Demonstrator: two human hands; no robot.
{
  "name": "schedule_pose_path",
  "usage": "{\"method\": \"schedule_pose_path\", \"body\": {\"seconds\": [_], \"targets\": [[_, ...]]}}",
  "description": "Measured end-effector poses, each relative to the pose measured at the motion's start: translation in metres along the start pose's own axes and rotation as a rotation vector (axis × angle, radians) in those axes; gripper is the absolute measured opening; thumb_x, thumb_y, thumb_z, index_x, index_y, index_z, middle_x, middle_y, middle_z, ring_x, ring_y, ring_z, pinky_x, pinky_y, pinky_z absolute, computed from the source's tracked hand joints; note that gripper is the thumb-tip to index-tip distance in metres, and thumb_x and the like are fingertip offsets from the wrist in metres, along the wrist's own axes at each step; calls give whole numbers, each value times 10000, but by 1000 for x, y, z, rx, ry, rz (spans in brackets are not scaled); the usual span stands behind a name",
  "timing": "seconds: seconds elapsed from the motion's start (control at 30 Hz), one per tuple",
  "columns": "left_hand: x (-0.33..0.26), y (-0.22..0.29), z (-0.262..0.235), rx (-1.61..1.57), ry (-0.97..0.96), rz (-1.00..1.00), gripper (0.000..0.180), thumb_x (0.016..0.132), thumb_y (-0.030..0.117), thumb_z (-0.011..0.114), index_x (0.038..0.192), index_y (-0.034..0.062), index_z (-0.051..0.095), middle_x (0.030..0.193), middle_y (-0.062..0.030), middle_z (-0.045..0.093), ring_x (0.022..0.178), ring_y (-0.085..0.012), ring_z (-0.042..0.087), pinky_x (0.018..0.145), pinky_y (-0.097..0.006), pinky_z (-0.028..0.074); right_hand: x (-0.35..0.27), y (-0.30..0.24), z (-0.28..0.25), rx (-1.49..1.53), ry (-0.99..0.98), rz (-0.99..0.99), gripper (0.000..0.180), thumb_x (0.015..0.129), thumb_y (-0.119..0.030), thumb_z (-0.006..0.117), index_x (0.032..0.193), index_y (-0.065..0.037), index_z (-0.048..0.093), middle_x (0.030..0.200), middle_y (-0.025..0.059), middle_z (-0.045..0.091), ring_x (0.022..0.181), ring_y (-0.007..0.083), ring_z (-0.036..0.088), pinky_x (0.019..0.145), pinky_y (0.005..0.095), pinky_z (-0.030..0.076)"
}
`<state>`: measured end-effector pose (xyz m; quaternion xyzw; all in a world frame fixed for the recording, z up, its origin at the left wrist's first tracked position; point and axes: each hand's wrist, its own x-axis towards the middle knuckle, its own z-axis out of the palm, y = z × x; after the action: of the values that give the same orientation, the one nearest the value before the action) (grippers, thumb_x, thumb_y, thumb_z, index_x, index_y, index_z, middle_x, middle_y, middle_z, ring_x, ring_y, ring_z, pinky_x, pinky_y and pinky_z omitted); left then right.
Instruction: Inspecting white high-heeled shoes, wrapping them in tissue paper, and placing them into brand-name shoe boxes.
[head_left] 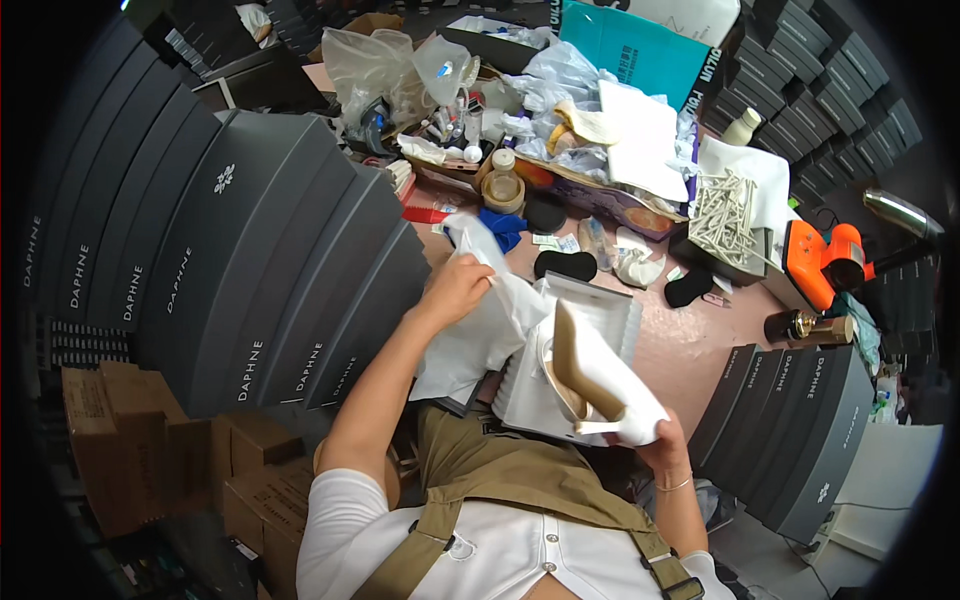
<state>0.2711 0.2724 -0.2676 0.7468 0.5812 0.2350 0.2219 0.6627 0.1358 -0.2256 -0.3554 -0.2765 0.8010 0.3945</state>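
My left hand (458, 287) is closed on a sheet of thin white wrapping paper (475, 335), which hangs over the left side of an open shoebox (612, 300) with a white inside. At the box's near right corner, my right hand (668, 448) grips a white high-heeled shoe (612, 375) by its toe end. The shoe is tilted over the box, and its thin heel points left. Against its left side shows a second white shoe edge (548, 365), mostly hidden, so I cannot tell whether it is held too.
Dark shoeboxes are stacked high at left (270, 260) and lower at right (790, 430). Behind the work spot stand a cluttered carton (600, 195), a glass jar (503, 185), a tray of white sticks (725, 220) and an orange tool (815, 262). Black insole-shaped pads (566, 265) lie on the pink tabletop (685, 335).
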Motion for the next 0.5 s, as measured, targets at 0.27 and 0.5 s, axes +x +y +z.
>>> {"method": "schedule_pose_path", "body": {"seconds": [0.27, 0.5], "targets": [[-17, -12, -23, -1843, -96, -476, 405, 959, 327, 438, 1253, 53, 486, 1284, -117, 504, 1143, -305, 530, 951, -421, 450, 16, -37, 18, 125, -14, -291, 894, 680, -501, 710, 1244, 134, 433, 1013, 223, 614, 819, 293, 661, 633, 390, 572], [-114, -50, 125, -1647, 513, -711, 591, 970, 413, 374, 1436, 59, 295, 1394, -143, 416, 1185, -305, 504, 967, -438, 450, 65, 23, 20, -56, -171, 60, 737, 781, -455, 640, 1256, 76, 452, 994, 177, 633, 850, 282, 663, 685, 346, 547]]}}
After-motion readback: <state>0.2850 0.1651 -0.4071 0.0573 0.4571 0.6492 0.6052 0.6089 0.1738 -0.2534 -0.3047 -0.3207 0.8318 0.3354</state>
